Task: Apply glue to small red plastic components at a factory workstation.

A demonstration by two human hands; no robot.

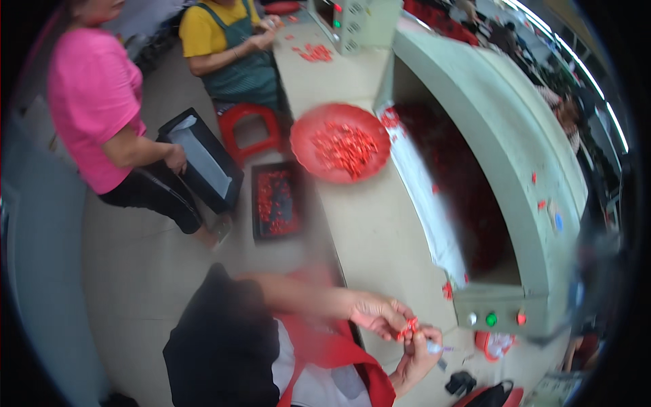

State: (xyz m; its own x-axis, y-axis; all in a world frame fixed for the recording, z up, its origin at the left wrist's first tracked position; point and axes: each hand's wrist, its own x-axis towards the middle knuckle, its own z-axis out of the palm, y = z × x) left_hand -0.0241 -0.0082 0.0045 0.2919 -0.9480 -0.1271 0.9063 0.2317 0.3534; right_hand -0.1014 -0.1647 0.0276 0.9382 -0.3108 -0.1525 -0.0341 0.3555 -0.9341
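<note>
Left hand and right hand meet over the near end of the bench, fingers of both pinched on a small red piece. Risk — it slips and drops off the bench edge. Open bench lies ahead up to the red tray; the machine crowds the right.

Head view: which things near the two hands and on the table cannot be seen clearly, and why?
- Small red piece, head view: pinched between left hand and right hand; fingers and blur hide its shape.
- Thin tool in the right hand: too small and blurred to identify.
- Red pieces in the red tray: too small to tell apart.
- Machine opening: inside dark and blurred.
- Black object: near the lower edge, unclear.
</note>
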